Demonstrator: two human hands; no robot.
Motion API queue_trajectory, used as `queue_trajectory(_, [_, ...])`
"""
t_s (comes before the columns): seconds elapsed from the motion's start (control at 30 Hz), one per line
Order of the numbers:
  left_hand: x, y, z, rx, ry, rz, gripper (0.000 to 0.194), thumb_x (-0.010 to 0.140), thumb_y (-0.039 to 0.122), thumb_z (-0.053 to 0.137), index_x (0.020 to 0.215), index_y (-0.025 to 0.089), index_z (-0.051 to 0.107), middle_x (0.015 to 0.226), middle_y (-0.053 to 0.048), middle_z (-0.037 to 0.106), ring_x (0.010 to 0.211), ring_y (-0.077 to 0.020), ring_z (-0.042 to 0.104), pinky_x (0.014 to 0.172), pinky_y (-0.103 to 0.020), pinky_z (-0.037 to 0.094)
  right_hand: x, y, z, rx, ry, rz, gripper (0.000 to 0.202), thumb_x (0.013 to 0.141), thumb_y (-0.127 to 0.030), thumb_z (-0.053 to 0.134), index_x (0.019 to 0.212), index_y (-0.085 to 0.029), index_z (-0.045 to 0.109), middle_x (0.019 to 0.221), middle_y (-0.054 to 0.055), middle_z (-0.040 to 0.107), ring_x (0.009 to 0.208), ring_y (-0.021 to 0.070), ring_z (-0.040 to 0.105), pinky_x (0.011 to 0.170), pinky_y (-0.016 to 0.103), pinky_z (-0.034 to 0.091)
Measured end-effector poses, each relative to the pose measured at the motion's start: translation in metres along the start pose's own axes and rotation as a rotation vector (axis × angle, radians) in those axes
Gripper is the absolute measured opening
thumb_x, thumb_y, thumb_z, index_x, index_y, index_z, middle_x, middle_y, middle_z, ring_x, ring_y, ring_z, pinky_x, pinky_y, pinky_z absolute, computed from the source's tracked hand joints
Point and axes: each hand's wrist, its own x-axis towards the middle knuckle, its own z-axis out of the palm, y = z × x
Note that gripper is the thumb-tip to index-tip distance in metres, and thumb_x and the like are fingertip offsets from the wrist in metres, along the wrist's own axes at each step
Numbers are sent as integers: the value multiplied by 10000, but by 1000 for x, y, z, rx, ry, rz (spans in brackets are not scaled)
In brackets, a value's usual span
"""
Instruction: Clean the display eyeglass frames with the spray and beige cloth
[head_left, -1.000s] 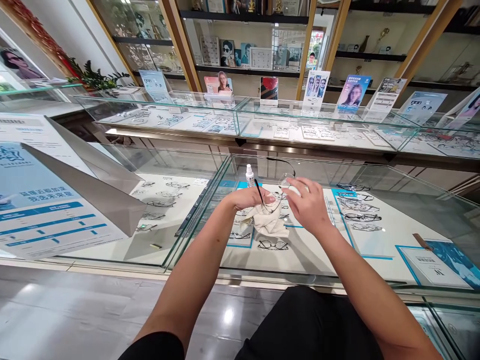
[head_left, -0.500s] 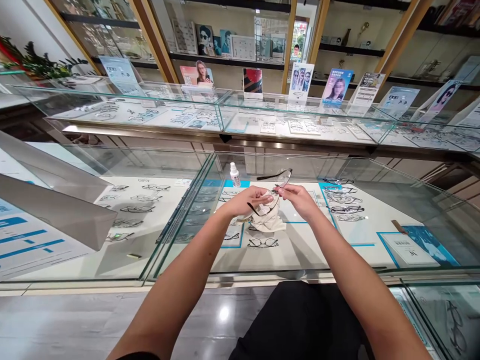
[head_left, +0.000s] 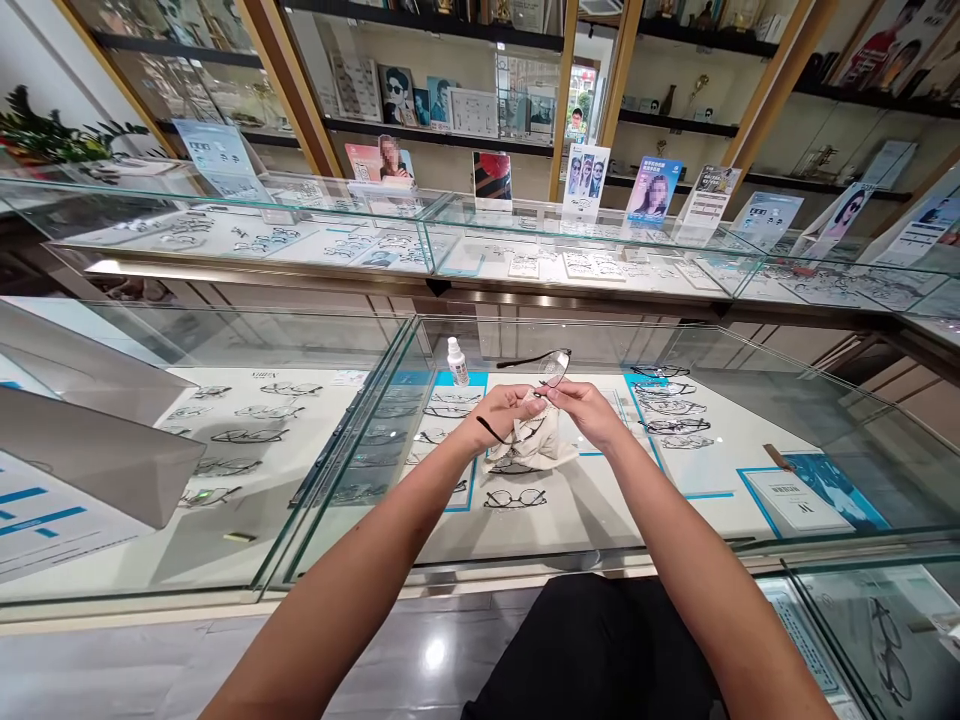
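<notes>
A pair of dark-framed eyeglasses [head_left: 555,368] is held up over the glass counter, one lens pointing away and both temple arms reaching left. My right hand [head_left: 592,412] is closed on the frame near its middle, fingertips pinching it. My left hand [head_left: 504,412] is closed on a cream cleaning cloth [head_left: 534,448], which wraps the nearer lens and hangs down below the fingers. That lens is mostly hidden by cloth and fingers. Just beyond my left hand, a small white bottle [head_left: 457,362] stands upright on the counter.
Beneath the glass lie several display eyeglasses [head_left: 516,498] and a blue-and-white card [head_left: 806,497]. A large white folded sign [head_left: 82,470] stands at the left. Behind, a second glass showcase [head_left: 480,215] carries several upright advertising cards. A dark-clothed knee is at the front edge.
The camera view has shifted slightly, so the counter appears lower and further left. Both hands keep hold of the eyeglasses and cloth; the cloth is bunched a little differently around the nearer lens.
</notes>
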Motion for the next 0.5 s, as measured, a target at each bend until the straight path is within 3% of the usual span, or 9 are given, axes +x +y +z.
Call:
queue_trajectory(0.2, [-2,6,5,-57,10,-33,480,624,432,944,889,100,720,558,61,489,477,-39,346,472,-193,228,-1,-4,2,-36,-1,-3,331,756,-493,879,1001,-272,860,1039,44,739,1040,235,636,984,382,445])
queue_trajectory(0.4, [-2,8,7,-73,-34,-60,604,572,400,969,1040,119,711,765,-13,661,554,-87,532,480,-201,383,1,-6,1,6,19,-31,244,758,-462,883,893,-263,844,958,20,723,965,201,631,946,359,453])
queue_trajectory(0.5, [1,4,7,-41,5,-52,540,582,423,959,941,122,691,736,-9,649,536,-89,521,468,-207,376,1,-7,3,28,64,-14,253,728,-457,902,860,-260,816,864,-3,709,844,170,605,839,324,457])
